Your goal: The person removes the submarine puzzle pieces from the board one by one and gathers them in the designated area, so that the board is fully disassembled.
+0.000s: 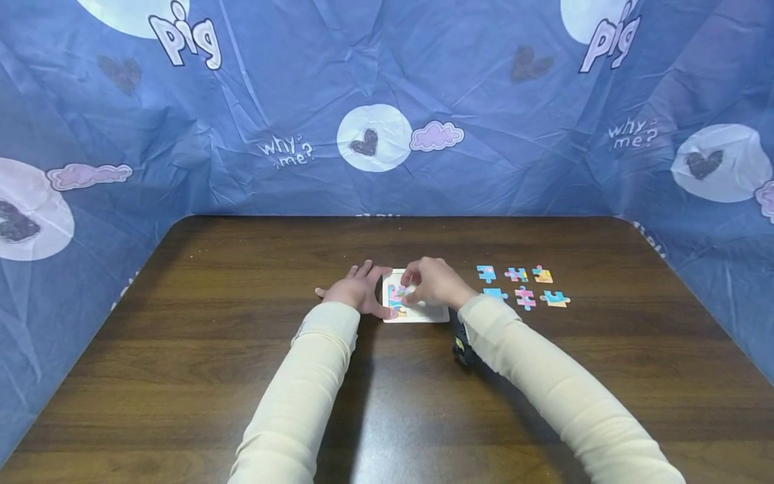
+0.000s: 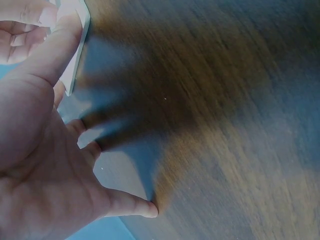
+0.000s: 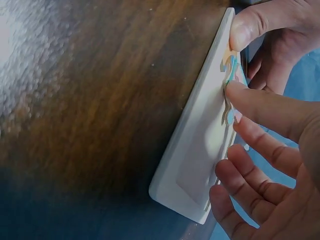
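Observation:
On the table lies a small white puzzle board [image 1: 431, 314] with colourful pieces fitted along its left side. My left hand [image 1: 353, 292] is spread at the board's left edge, thumb on the near corner and index finger by the far one. Over the board, my right hand [image 1: 440, 282] pinches a puzzle piece [image 3: 230, 116] between thumb and index finger, close to the fitted pieces; its other fingers bend loosely. The right wrist view shows the board's bare recess [image 3: 200, 160] beside that piece. Most of the held piece is hidden by fingers in the head view.
Right of the board lie loose puzzle pieces in two rows, among them a blue one [image 1: 486, 273], a pink one [image 1: 525, 298] and a yellow one [image 1: 542, 274]. The right forearm passes close to the nearer row. A blue printed cloth [image 1: 314, 188] stands behind the wooden table [image 1: 242, 269].

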Available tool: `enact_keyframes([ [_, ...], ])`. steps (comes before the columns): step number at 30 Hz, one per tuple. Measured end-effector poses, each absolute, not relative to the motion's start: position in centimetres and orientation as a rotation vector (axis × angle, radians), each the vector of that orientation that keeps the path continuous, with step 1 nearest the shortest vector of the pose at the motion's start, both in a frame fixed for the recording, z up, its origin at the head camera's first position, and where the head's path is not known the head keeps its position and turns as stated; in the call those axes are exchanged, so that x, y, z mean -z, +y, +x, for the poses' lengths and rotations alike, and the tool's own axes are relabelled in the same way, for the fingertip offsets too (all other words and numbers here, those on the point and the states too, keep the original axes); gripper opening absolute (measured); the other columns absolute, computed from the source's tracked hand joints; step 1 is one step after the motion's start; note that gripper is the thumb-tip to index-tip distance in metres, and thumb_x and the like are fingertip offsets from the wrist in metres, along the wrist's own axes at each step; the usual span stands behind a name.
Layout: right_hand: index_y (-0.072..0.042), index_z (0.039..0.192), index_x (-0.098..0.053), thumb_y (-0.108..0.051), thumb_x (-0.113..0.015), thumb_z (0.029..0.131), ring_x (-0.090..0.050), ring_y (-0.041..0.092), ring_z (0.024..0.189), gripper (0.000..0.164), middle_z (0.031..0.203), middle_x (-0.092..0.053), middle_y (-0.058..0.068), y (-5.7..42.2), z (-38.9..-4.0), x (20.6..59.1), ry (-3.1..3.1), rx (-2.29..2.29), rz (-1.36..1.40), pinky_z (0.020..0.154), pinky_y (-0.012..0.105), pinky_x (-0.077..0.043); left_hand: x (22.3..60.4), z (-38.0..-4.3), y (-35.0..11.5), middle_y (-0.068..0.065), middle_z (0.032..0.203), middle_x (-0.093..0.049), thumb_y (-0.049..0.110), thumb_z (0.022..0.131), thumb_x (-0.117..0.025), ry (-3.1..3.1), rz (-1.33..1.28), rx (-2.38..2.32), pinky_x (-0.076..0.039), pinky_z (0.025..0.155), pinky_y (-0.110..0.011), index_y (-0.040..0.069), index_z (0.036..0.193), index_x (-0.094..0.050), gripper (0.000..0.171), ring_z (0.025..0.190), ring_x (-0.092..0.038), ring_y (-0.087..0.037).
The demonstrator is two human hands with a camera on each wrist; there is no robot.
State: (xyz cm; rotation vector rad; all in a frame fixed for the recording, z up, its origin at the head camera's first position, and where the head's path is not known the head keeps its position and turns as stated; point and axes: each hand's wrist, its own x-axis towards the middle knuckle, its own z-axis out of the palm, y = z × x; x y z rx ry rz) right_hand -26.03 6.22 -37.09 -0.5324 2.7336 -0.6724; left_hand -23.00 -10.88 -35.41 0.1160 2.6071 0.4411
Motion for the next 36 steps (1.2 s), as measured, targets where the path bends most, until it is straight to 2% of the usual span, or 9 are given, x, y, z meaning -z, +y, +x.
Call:
enact_keyframes([
  [8, -0.01, 0.094, -0.067, -0.015, -0.088, 0.077, -0.059, 0.022, 0.086, 0.028, 0.09, -0.063, 0.004, 5.9, -26.1, 37.1, 2.789, 0.636, -0.588, 0.08, 0.037, -0.049, 35.3, -23.0, -10.8, -0.001, 0.172, -0.006, 0.042, 0.089, -0.078, 2.598, 0.102, -0.446, -0.012, 0.106, -0.083, 0.034, 0.16, -0.027, 0.089, 0.157, -0.003, -0.024],
  [17, -0.013, 0.095, -0.069, -0.022, -0.086, 0.082, -0.059, 0.022, 0.089, 0.024, 0.093, -0.063, 0.003, 5.8, -26.2, 36.9, 2.816, 0.578, -0.506, 0.08, 0.039, -0.05, 37.1, -24.5, -11.1, 0.004, 0.172, 0.0, 0.046, 0.087, -0.08, 2.57, 0.062, -0.423, -0.008, 0.104, -0.085, 0.041, 0.16, -0.023, 0.093, 0.157, 0.002, -0.02],
  [22, -0.012, 0.095, -0.069, -0.022, -0.085, 0.083, -0.06, 0.022, 0.088, 0.022, 0.092, -0.064, 0.003, 6.3, -26.2, 36.9, 2.818, 0.587, -0.473, 0.078, 0.038, -0.05, 37.8, -24.9, -11.1, 0.004, 0.172, 0.001, 0.046, 0.085, -0.081, 2.569, 0.067, -0.423, -0.008, 0.101, -0.087, 0.041, 0.161, -0.022, 0.096, 0.157, 0.002, -0.021],
  [30, -0.011, 0.098, -0.073, -0.021, -0.083, 0.084, -0.064, 0.024, 0.095, 0.019, 0.1, -0.07, 0.005, 7.1, -26.4, 36.7, 2.823, 0.572, -0.444, 0.086, 0.043, -0.052, 38.0, -24.9, -11.1, 0.004, 0.172, 0.001, 0.046, 0.085, -0.082, 2.566, 0.065, -0.442, -0.007, 0.101, -0.087, 0.041, 0.16, -0.022, 0.097, 0.157, 0.002, -0.021],
  [36, -0.012, 0.102, -0.075, -0.026, -0.086, 0.082, -0.061, 0.025, 0.097, 0.027, 0.103, -0.066, 0.007, 7.5, -26.8, 36.8, 2.81, 0.536, -0.497, 0.085, 0.043, -0.052, 37.4, -24.4, -11.0, 0.003, 0.172, 0.001, 0.044, 0.087, -0.081, 2.576, 0.08, -0.443, -0.01, 0.103, -0.086, 0.039, 0.161, -0.022, 0.095, 0.157, 0.003, -0.022],
])
